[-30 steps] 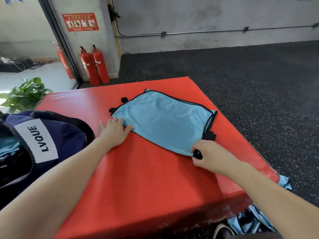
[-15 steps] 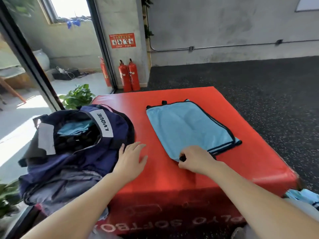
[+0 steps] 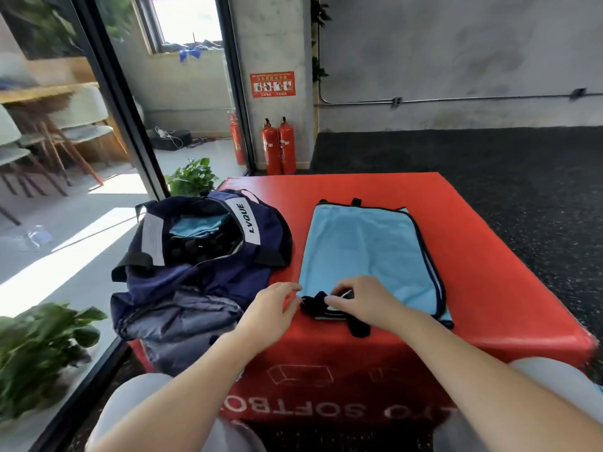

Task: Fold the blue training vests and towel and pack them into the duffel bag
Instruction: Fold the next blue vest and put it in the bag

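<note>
Lying flat on the red bench [image 3: 489, 262], one blue training vest [image 3: 365, 249], folded to a long rectangle, black binding along its edges.

Grip, right hand [image 3: 365, 300]: fingers curled down over the vest's near edge, seemingly pinching the black strap [image 3: 315, 301] bunched there; the exact contact is partly hidden by the fingers.

Grip, left hand [image 3: 270, 318]: resting just beside the right, fingers loosely extended, fingertips touching the near left corner of the vest at the strap; holding nothing.

Handling, as judged: thin, light, limp fabric, likely slick; it will sag and unfold if lifted by one corner. A second black strap [image 3: 357, 326] trails off the near edge past the right grip and may snag. Best taken with both hands under the near edge, or folded once more away from the grips before lifting.

Beyond the left grip: navy duffel bag [image 3: 202, 275], marked LVQUE, mouth open, slumped over the bench's left edge; blue cloth [image 3: 195, 227] already inside.

Further out, far beyond both grips: two red fire extinguishers [image 3: 279, 146] against a concrete pillar; potted plant [image 3: 192, 177] behind the bag; dark speckled floor [image 3: 522, 177] to the right.
</note>
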The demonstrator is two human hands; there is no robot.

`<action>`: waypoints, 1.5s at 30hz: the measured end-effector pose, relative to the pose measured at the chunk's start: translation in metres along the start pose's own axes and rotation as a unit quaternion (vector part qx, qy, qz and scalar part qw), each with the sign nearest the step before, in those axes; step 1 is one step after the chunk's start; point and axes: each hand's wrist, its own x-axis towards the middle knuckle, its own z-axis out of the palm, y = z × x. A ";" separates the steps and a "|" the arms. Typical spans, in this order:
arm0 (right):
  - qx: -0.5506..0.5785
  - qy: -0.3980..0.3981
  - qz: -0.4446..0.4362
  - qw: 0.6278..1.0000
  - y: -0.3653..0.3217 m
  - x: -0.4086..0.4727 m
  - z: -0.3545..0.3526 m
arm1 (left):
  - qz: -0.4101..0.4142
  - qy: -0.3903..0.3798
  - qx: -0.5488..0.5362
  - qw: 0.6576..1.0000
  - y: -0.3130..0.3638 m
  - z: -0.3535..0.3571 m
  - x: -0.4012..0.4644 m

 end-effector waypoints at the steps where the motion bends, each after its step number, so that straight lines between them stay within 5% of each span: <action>1: -0.005 0.006 0.011 1.000 0.009 -0.004 -0.008 | 0.001 0.000 -0.007 1.000 0.000 0.000 0.000; 9: -0.128 0.032 0.048 0.990 0.078 -0.055 -0.063 | 0.009 -0.003 -0.042 0.999 0.021 0.008 0.017; 23: -0.187 0.052 0.000 0.981 0.132 -0.118 -0.065 | -0.017 -0.159 -0.040 0.986 -0.003 -0.003 -0.011; 31: -0.255 0.162 -0.060 0.951 0.150 -0.128 -0.046 | 0.026 -0.110 0.013 0.993 0.002 0.010 -0.032; 36: -0.268 0.138 -0.054 0.952 0.142 -0.130 -0.054 | 0.045 -0.106 0.030 0.993 0.003 0.007 -0.034; 45: -0.039 0.122 0.030 0.991 0.096 -0.139 -0.083 | -0.028 -0.059 -0.111 0.992 0.033 -0.021 -0.033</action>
